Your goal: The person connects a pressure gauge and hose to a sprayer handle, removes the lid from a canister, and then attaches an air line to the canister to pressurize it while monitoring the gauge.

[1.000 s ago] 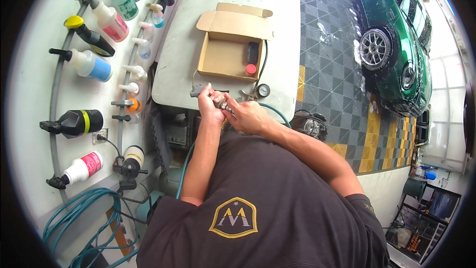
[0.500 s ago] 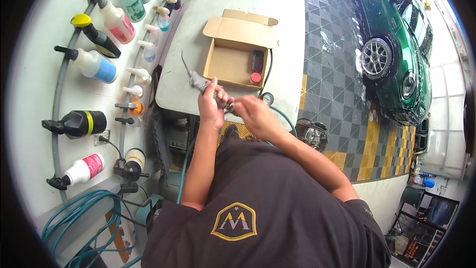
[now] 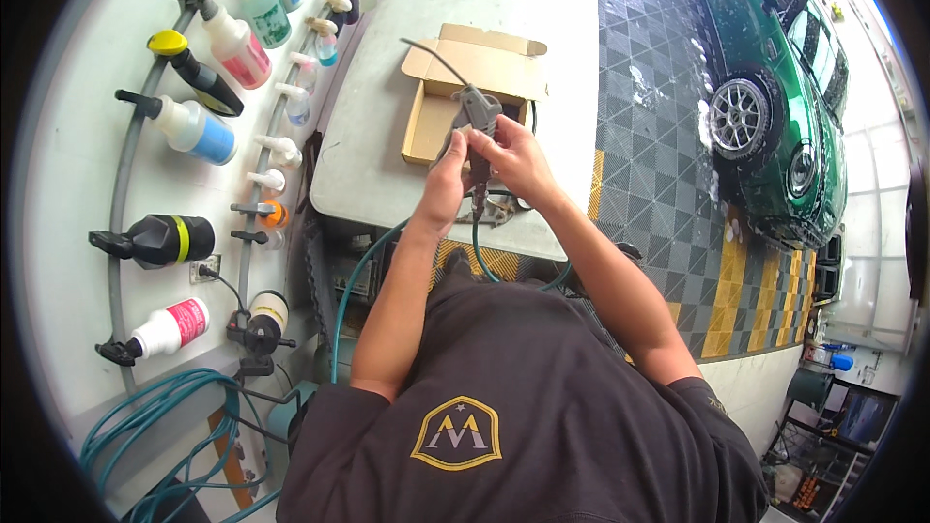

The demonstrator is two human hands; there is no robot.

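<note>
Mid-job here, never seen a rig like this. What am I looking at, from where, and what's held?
No machine here: a person works bare-handed, seen from the fisheye camera on their own head, so straight edges bend. The left hand and right hand together hold a grey tool with a long thin nozzle; a teal hose seems to join its lower end. On the pale table lies an open cardboard box, partly hidden by the tool and hands. Spray bottles hang at left; a green car stands at right.
</note>
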